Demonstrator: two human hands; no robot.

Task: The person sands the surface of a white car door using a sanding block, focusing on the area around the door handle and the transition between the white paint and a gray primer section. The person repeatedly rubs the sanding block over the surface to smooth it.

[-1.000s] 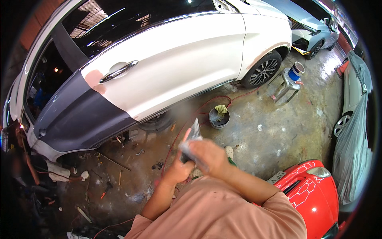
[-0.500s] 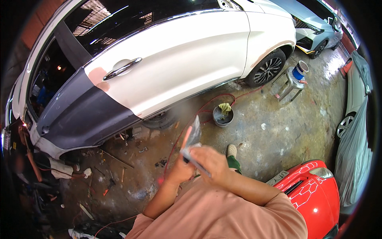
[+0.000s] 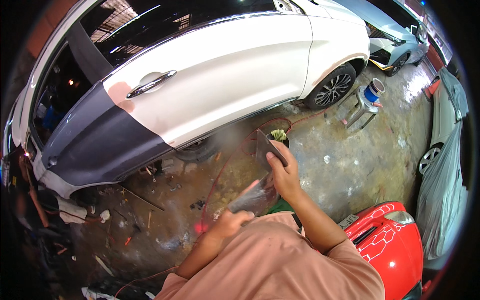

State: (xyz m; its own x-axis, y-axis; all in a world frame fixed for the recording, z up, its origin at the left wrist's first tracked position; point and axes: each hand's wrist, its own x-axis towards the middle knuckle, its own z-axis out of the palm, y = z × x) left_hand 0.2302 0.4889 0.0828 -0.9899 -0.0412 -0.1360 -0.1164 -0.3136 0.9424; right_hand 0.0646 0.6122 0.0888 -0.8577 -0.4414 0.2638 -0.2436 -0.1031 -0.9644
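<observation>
My left hand [image 3: 231, 222] is closed on the lower end of a flat grey sheet [image 3: 252, 196] in front of my body. My right hand [image 3: 284, 167], farther forward and to the right, pinches a thin dark grey plate [image 3: 263, 147], tilted with a corner up. A small gap parts the two flat pieces; what they are made of cannot be made out. Behind the plate, a bucket [image 3: 285, 141] with a yellowish cloth [image 3: 278, 134] at its mouth is partly hidden. Beyond stands a white car [image 3: 225, 75] with a dark grey rear panel [image 3: 107, 137] and pinkish patches near the handle.
A grey stool [image 3: 361, 107] by the front wheel carries a blue-banded can [image 3: 373, 91]. A red hose [image 3: 215, 185] runs over the stained floor. Tools and scraps lie at left. A red car's end [image 3: 387, 240] is close at my right, near a sheet-covered car [image 3: 440, 200].
My hands were together over the flat pieces and have come apart. The right hand has risen forward and right with the dark plate; the left has drawn slightly back with the grey sheet.
</observation>
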